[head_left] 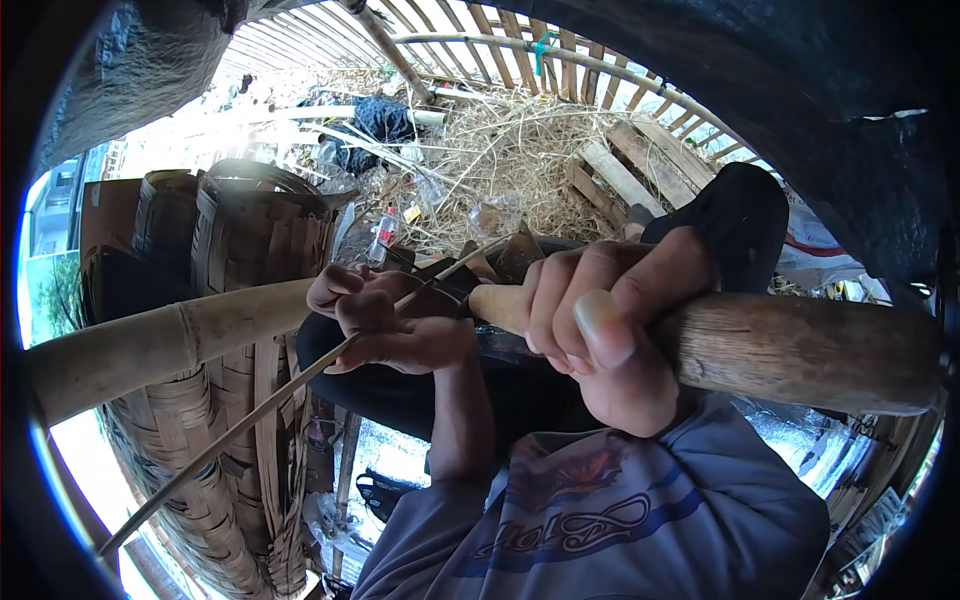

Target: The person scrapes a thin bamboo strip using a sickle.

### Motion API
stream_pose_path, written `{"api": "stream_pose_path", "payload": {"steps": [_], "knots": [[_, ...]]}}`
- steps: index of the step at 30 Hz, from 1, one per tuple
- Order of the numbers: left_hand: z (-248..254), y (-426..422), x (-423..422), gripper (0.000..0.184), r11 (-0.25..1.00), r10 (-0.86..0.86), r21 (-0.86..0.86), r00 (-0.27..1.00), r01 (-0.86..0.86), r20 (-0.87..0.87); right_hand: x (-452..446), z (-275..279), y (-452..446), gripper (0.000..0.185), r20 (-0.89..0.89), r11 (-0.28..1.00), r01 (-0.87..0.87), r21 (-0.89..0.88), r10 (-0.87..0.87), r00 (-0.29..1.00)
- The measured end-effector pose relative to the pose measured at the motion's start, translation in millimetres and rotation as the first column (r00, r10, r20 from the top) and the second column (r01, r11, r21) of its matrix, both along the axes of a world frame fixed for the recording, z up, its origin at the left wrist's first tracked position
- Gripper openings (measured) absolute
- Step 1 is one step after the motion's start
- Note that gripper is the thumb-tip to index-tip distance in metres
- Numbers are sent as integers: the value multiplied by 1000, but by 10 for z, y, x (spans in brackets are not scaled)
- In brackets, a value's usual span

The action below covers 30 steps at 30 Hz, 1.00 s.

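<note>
My right hand [625, 325] grips the wooden handle [800, 347]; left of it, my left hand [405, 325] holds the thin strip [240, 436], best guided steadily.

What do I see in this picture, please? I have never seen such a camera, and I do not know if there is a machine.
There is no machine here, only a person working with bare hands. The single picture comes from a camera on the person's head, looking forward and down, so the edges look round. The right hand grips a thick wooden handle. The left hand holds a thin strip. At the left is a bamboo pole, with woven bamboo behind it. No table shows; on the ground ahead lie dry straw and a plastic bottle.
</note>
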<state>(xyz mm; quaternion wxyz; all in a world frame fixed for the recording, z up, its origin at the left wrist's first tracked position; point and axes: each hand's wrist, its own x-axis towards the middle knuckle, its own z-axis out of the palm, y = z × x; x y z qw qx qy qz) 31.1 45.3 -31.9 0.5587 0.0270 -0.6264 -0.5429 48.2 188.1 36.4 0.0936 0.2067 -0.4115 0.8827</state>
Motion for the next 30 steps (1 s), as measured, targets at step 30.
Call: {"api": "stream_pose_path", "payload": {"steps": [30], "knots": [[125,59,-121,54,1000,-8,-7,993,8,121,-304,-230,176,7,-18,997,32,-75,-33,999]]}}
